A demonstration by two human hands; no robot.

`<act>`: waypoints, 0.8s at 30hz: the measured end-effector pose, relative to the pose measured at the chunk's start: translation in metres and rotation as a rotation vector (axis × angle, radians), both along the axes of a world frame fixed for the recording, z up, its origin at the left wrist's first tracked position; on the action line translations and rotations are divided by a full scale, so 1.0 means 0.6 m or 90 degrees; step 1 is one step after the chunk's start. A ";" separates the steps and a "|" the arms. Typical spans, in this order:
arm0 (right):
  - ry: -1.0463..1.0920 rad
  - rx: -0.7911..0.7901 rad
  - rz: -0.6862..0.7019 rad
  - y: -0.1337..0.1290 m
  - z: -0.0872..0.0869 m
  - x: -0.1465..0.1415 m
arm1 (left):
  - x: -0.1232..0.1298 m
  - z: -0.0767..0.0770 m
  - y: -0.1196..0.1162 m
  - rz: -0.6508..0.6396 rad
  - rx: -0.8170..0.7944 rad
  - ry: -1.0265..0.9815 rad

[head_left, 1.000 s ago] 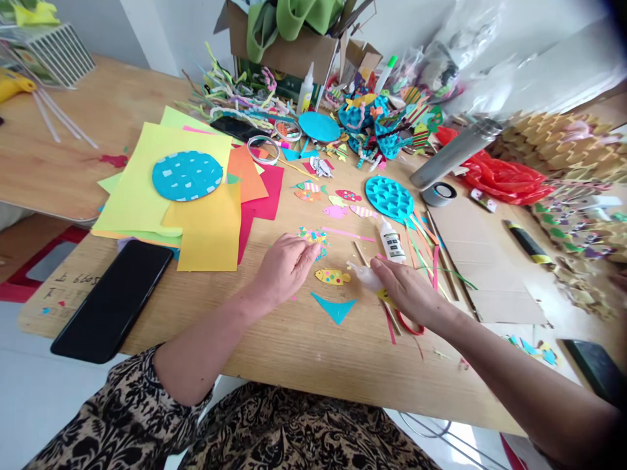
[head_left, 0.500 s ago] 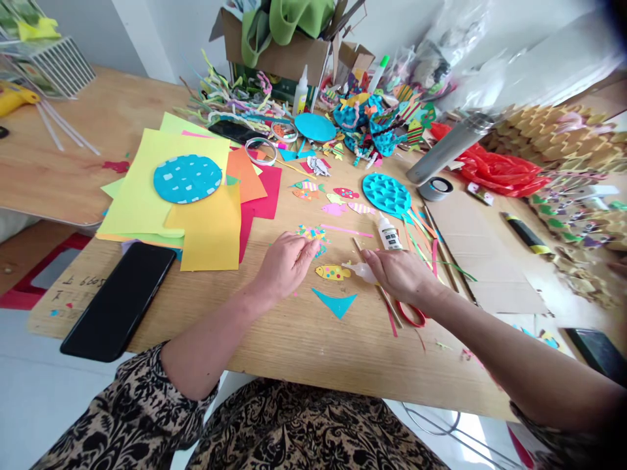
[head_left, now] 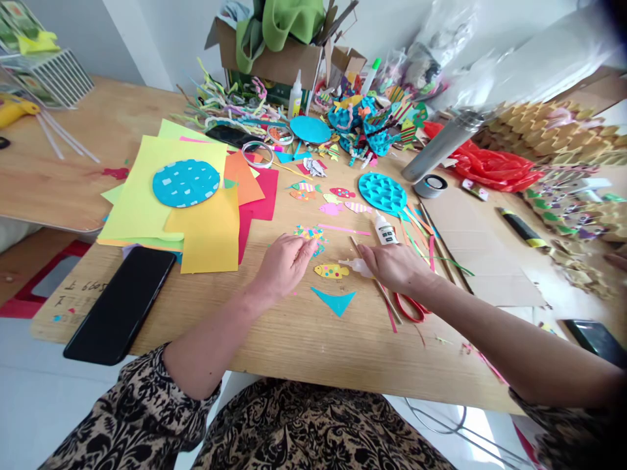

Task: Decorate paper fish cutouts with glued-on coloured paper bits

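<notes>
My left hand [head_left: 285, 264] is closed, thumb against the fingers, at the edge of a heap of tiny coloured paper bits [head_left: 319, 239]. Whatever it may pinch is hidden. My right hand [head_left: 398, 264] grips a translucent glue bottle [head_left: 361, 266], whose nozzle points left at a yellow paper fish [head_left: 331, 271] with coloured dots. Below the fish lies a blue paper piece [head_left: 335, 301]. A white labelled bottle [head_left: 385, 230] is just beyond my right hand, and red-handled scissors [head_left: 410, 309] lie partly beneath it, beside a thin stick [head_left: 390, 303].
Several paper fish [head_left: 331, 209] lie farther back, near a round blue textured piece [head_left: 383, 192]. Coloured paper sheets [head_left: 210, 241] and a black phone [head_left: 120, 307] occupy the left. A metal flask [head_left: 443, 147], tape roll [head_left: 431, 187] and cardboard sheet [head_left: 482, 251] are at right.
The view has shifted slightly. Both hands keep nearly the same places, and the glue bottle's nozzle remains by the yellow fish, slightly farther left over its tail.
</notes>
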State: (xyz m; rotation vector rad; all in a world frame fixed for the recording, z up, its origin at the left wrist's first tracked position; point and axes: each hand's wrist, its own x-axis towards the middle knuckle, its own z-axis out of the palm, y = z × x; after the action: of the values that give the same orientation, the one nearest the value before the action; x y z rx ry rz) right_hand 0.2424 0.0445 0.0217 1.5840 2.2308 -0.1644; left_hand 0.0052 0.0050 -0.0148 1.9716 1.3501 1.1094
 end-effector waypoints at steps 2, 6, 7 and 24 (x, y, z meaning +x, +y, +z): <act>0.000 -0.002 -0.001 0.000 0.000 -0.001 | 0.000 0.000 0.000 0.002 -0.005 -0.003; -0.003 0.001 -0.005 0.003 -0.002 0.000 | 0.001 0.002 -0.001 0.004 -0.011 -0.001; -0.002 0.003 -0.007 0.003 -0.002 0.000 | 0.001 0.002 -0.001 0.004 -0.012 0.000; 0.015 0.013 0.005 0.002 -0.002 0.005 | 0.001 0.001 -0.001 0.008 -0.022 0.029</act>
State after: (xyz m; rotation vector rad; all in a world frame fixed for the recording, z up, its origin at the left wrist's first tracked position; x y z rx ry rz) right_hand 0.2452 0.0456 0.0207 1.5912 2.2626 -0.1590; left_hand 0.0056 0.0042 -0.0144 1.9776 1.3975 1.0451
